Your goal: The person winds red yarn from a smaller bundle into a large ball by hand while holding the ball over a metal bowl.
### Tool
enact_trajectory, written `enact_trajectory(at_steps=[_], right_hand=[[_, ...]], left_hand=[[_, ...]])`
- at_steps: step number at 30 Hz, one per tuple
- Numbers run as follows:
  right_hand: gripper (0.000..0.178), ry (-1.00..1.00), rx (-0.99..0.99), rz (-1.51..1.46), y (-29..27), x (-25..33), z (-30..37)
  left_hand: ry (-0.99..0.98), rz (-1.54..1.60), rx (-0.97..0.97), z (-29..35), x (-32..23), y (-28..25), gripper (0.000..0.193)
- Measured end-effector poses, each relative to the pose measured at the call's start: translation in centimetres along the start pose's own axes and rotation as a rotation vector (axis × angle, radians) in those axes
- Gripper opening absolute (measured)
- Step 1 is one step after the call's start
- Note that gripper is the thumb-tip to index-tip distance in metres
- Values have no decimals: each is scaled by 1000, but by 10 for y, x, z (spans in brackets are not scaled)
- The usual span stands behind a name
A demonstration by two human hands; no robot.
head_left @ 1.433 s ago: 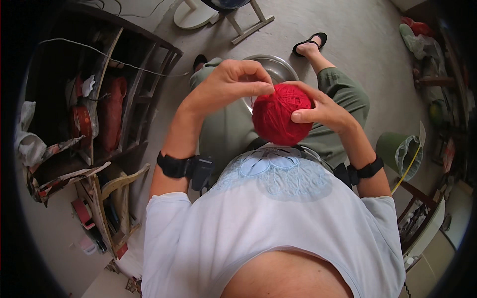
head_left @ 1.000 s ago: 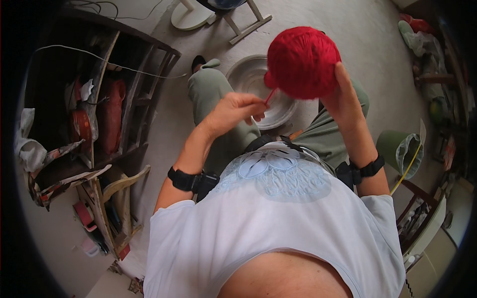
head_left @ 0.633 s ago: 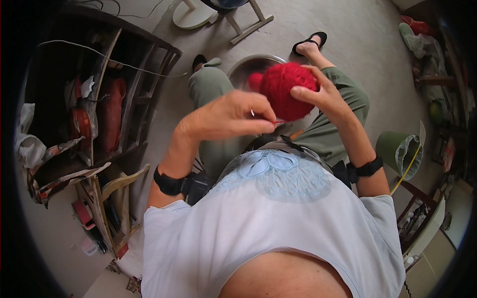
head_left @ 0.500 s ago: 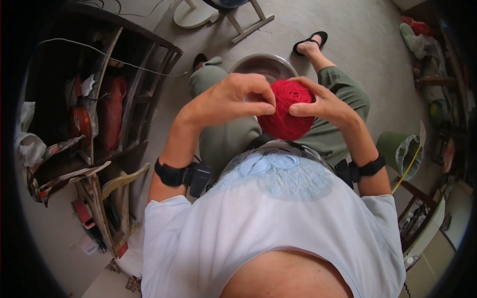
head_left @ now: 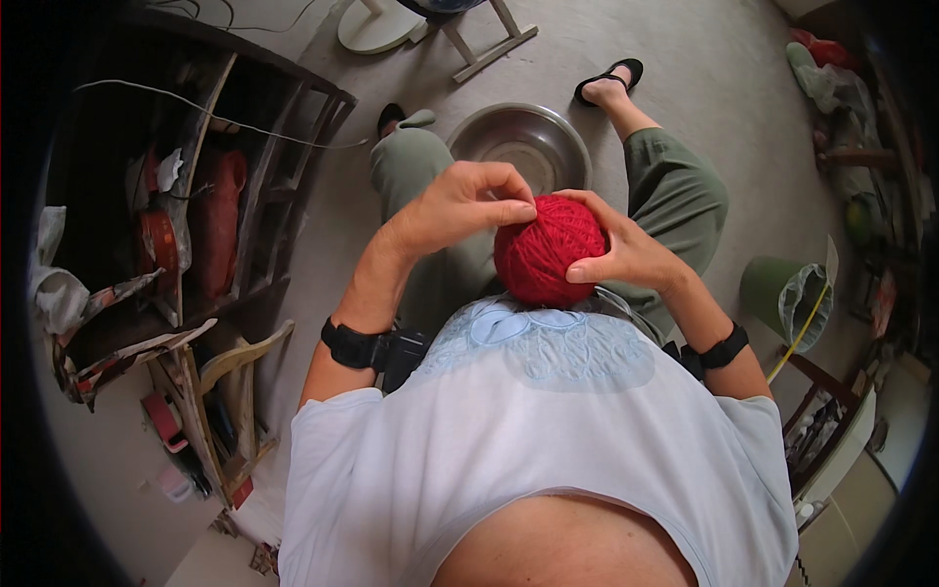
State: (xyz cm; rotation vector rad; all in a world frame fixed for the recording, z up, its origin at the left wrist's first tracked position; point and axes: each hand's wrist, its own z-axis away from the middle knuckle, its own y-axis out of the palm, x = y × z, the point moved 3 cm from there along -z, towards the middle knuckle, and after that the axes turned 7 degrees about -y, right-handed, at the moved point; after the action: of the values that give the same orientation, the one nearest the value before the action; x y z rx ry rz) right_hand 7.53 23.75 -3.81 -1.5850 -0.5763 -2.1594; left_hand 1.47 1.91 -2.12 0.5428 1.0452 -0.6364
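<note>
Here, red yarn ball (head_left: 548,249) between both hands

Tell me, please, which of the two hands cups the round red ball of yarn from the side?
The right hand cups the red yarn ball from its side; the left hand only pinches at its top.

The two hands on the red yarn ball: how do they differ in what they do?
The right hand cups the red yarn ball from the side with spread fingers; the left hand only pinches at its top edge with bent fingertips. The left hand lies higher in the picture, above the knee; the right hand sits lower. Both wear a black wristband.
</note>
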Motion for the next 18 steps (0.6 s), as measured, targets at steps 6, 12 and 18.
enact_trajectory(at_steps=[6,12,18], right_hand=[[102,-109,69,-236,-16,15,-10],[90,-452,-250,-510,-34,47,-19],[80,-237,-691,-278,-58,26,-33]], left_hand=[[88,42,-125,-15,3,-16,17],[-59,76,-100,-1,33,-3,24],[-56,-150,148,29,-10,20,22]])
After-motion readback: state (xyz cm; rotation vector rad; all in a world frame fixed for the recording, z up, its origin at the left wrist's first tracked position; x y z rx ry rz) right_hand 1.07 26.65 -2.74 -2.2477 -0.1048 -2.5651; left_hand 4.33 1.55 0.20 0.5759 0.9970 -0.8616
